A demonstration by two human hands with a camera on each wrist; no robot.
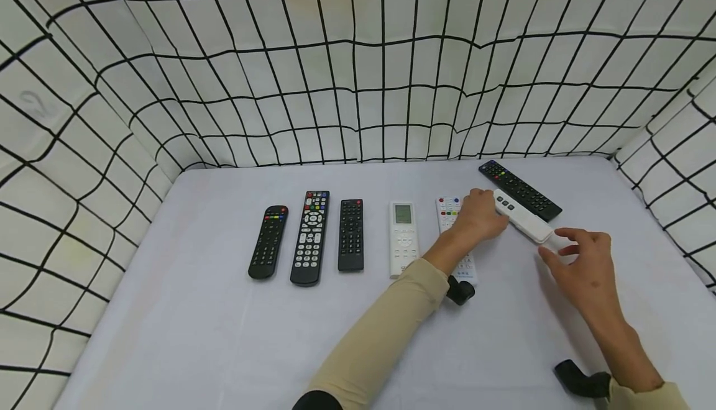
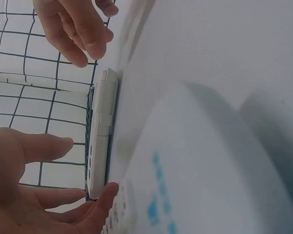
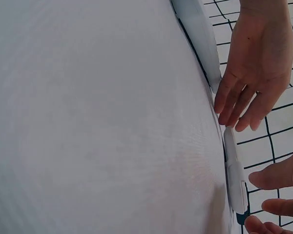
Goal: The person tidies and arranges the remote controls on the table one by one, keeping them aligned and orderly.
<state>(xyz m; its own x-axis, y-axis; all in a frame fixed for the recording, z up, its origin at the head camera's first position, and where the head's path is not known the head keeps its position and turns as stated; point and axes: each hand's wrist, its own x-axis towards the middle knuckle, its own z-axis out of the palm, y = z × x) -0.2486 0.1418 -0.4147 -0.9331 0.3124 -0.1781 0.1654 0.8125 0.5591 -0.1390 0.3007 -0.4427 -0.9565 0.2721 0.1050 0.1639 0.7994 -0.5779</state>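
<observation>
A slim white remote control [image 1: 523,216] with a few dark buttons lies slanted on the table at the right. My left hand [image 1: 480,216] is at its far left end, fingertips right by the edge; the left wrist view shows the thumb held apart from the fingers. Near the opposite end is my right hand [image 1: 587,267], its thumb and fingers spread with a gap between them. A black remote [image 1: 520,189] lies alongside, just behind the white one. Partly covered by my left arm is a white remote with coloured buttons [image 1: 449,210].
Left of my arm stands a row of remotes: a white one with a display [image 1: 403,242], then three black ones [image 1: 350,236], [image 1: 310,239], [image 1: 268,242]. White walls with black netting [image 1: 358,68] enclose the table [image 1: 196,335] at the back and sides.
</observation>
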